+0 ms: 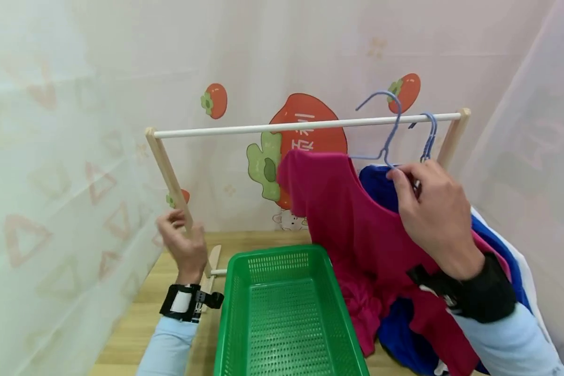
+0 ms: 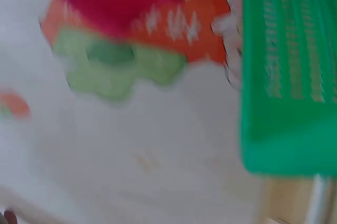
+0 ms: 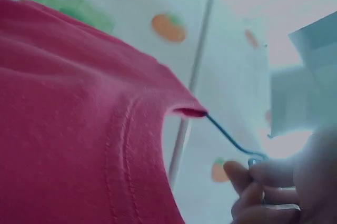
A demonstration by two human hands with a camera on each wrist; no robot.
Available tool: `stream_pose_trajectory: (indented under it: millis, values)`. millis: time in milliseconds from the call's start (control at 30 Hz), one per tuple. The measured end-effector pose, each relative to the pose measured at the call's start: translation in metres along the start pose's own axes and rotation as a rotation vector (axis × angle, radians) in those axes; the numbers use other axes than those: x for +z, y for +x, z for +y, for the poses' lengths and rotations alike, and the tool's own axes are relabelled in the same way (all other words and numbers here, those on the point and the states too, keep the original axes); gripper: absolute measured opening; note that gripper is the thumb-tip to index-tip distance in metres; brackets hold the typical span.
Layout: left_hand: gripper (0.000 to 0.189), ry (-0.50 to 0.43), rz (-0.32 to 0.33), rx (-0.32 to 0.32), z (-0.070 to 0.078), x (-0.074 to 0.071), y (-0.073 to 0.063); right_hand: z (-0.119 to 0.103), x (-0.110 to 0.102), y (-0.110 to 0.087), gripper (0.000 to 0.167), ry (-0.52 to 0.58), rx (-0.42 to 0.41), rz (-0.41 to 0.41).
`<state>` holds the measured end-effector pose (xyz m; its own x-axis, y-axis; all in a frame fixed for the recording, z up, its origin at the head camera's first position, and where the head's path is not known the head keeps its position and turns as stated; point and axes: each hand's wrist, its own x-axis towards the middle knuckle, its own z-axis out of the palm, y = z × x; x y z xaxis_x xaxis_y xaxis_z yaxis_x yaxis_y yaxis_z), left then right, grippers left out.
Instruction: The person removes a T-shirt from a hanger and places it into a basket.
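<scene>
My right hand (image 1: 436, 209) pinches a blue wire hanger (image 1: 397, 122) just below its hook. One shoulder of a magenta T-shirt (image 1: 343, 198) is draped over the hanger's left arm, and the rest of the shirt hangs down in front of the rack. In the right wrist view, the hanger wire (image 3: 226, 133) comes out of the shirt's neck opening toward my fingers. The hook stands up in front of the white rail (image 1: 263, 128). My left hand (image 1: 185, 245) is raised beside the rack's left post, fingers loosely bent, holding nothing.
A green plastic basket (image 1: 286, 308) stands on the wooden table (image 1: 122, 339), its inside bare. At the rail's right end, more blue hangers (image 1: 430, 138) carry blue and white clothes (image 1: 493, 235). A printed curtain (image 1: 98, 52) surrounds the table.
</scene>
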<state>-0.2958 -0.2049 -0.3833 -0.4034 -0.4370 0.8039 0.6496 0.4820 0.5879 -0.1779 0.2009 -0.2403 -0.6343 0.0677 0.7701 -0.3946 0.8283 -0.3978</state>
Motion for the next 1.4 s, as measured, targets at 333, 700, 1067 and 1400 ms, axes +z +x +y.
stream_pose_trajectory:
  millis: [333,700,1067,1400]
  values:
    - [0.047,0.083,-0.984,0.737,0.123,0.080,-0.003,0.008,-0.004,-0.069,0.018,0.234,-0.067,-0.170]
    - [0.017,0.116,-1.347,0.805,0.124,0.081,-0.060,0.026,0.045,-0.115,0.029,0.219,0.052,-0.367]
    - [0.018,0.071,-1.325,0.603,0.104,0.067,-0.049,0.055,0.024,-0.115,0.030,0.223,-0.028,-0.097]
    - [0.024,-0.051,-1.319,0.426,0.084,0.056,-0.027,0.080,-0.003,-0.123,0.037,0.271,0.182,0.010]
